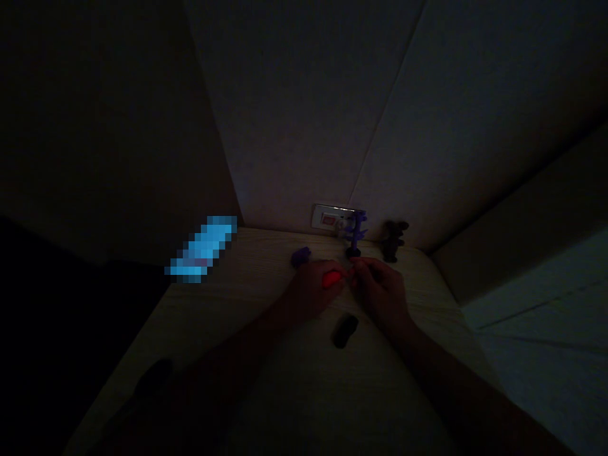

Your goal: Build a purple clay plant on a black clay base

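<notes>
In the dim head view my left hand (311, 288) is closed round a small glowing red object (332, 278), whose exact kind I cannot make out. Right beside it, my right hand (380, 288) pinches with thumb and fingers at a thin reddish piece by the glowing object's tip. Its kind is too dark to tell. A purple branching figure on a dark round base (356, 234) stands just beyond my fingertips. Behind my left hand lies a small purple block-like piece (301, 256). Nearer to me, between my forearms, rests a black rounded object (346, 330).
A dark figurine (393, 240) stands at the table's back right. On the wall is a socket plate with a red switch (327, 219). A bright, pixelated blue screen-like shape (204, 250) is at the left edge of the wooden table (199, 316). A dark oval shape (152, 375) lies front left.
</notes>
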Demonstrator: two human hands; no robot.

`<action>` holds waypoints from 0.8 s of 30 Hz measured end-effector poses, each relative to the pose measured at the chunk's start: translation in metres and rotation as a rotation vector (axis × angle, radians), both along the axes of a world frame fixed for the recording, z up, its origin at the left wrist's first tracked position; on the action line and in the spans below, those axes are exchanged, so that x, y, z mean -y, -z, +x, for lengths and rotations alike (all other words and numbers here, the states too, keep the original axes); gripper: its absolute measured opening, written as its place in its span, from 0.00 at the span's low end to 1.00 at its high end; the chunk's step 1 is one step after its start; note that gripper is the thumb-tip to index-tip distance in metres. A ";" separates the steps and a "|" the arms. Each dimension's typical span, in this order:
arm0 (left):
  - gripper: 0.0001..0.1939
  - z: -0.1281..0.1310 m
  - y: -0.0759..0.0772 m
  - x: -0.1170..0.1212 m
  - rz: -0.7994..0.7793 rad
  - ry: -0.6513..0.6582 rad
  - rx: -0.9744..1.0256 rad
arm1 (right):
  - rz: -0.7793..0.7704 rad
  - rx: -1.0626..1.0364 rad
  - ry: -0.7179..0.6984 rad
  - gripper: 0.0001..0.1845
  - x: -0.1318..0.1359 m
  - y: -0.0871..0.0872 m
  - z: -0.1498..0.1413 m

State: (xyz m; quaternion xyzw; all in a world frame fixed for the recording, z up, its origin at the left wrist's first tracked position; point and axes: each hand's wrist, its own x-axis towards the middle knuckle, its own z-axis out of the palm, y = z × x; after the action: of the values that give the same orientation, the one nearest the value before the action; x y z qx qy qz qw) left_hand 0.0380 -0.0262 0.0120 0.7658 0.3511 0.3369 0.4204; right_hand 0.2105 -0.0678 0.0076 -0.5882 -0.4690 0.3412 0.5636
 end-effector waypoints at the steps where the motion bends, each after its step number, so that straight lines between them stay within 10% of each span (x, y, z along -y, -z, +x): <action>1: 0.08 0.000 0.000 0.000 0.002 0.006 -0.011 | -0.004 -0.018 0.011 0.22 0.000 -0.001 0.000; 14: 0.12 0.000 0.004 0.008 0.247 0.073 -0.201 | 0.035 0.065 0.058 0.14 0.001 0.002 0.003; 24: 0.10 0.001 0.003 0.016 0.410 -0.056 -0.122 | 0.030 0.053 -0.015 0.26 0.007 0.002 0.002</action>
State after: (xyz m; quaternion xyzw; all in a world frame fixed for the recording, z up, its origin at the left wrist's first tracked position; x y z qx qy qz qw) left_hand 0.0393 -0.0424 0.0092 0.8442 0.3213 0.3658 0.2245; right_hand 0.2125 -0.0748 0.0052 -0.5846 -0.4934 0.3228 0.5573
